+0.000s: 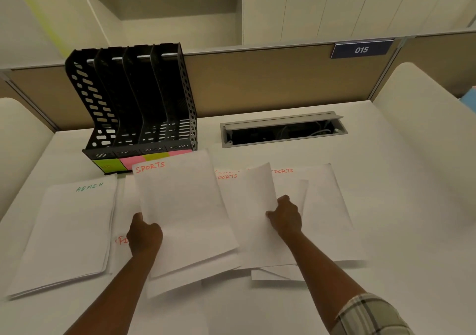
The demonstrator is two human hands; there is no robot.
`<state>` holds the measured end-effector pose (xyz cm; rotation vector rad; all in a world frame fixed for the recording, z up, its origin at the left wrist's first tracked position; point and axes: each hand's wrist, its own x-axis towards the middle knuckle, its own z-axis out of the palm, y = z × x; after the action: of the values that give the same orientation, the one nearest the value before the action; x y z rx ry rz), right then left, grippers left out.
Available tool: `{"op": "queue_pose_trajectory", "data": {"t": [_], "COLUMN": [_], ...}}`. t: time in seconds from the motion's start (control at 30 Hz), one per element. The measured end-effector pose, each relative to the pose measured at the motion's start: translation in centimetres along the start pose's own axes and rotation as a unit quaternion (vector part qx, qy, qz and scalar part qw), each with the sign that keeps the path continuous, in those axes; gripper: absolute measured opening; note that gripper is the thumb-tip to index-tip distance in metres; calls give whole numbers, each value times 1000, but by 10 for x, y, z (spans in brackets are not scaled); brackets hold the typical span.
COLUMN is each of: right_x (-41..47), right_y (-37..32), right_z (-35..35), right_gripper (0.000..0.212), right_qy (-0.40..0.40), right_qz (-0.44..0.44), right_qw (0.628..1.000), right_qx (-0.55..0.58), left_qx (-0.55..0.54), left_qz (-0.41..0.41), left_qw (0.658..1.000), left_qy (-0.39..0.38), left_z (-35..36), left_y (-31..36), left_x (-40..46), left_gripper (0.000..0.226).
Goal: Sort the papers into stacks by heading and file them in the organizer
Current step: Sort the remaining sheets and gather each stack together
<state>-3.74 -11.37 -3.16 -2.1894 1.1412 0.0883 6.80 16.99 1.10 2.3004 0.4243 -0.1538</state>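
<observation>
My left hand (144,234) grips the left edge of a white sheet headed SPORTS (185,211), lifted and tilted over the desk. My right hand (286,217) pinches another white sheet (260,193) whose top curls up, its heading hidden. Beneath them lie more sheets headed SPORTS (322,206). A stack headed ADMIN (72,231) lies at the left. A sheet with red lettering (121,240) shows partly beside my left wrist. The black organizer (134,102) stands at the back left with several slots and green and pink labels along its base.
An open cable hatch (283,130) is set in the desk behind the papers. A partition wall with a plate reading 015 (362,49) runs along the back. Padded side panels rise at the left and right (422,118) of the white desk (412,231).
</observation>
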Motion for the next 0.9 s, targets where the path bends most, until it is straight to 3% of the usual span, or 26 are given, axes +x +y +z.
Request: {"op": "queue_pose_trajectory", "data": {"t": [0.07,0.17,0.3,0.47,0.57,0.73,0.9], "right_x": [5,15,27,27,15,-18,-46], "right_y": [4,13,21,7,-13,-37,-42], "right_z": [-8,-28,-63,-78,-60,-10,25], "right_gripper": [23,17,14,20,23,23,26], "right_qy": [12,46,92,102,73,7,-19], "right_qz": [-20,-46,-62,-81,-108,-133,-179], "right_qw": [1000,997,992,987,987,987,982], "right_qx": [14,50,64,90,93,89,60], "left_qx": [0,-3,-40,-71,-66,-94,-248], "left_qz": [1,10,42,133,161,108,10], "left_qw": [1000,999,996,983,972,969,946], "left_qy": [-8,-33,-67,-106,-156,-201,-208], "left_z": [-5,-6,-11,-15,-13,-10,-4], "left_y": [-5,-12,-19,-23,-26,-18,-15], "left_x": [4,8,10,7,8,3,-2], "left_gripper": [45,53,58,88,77,62,28]}}
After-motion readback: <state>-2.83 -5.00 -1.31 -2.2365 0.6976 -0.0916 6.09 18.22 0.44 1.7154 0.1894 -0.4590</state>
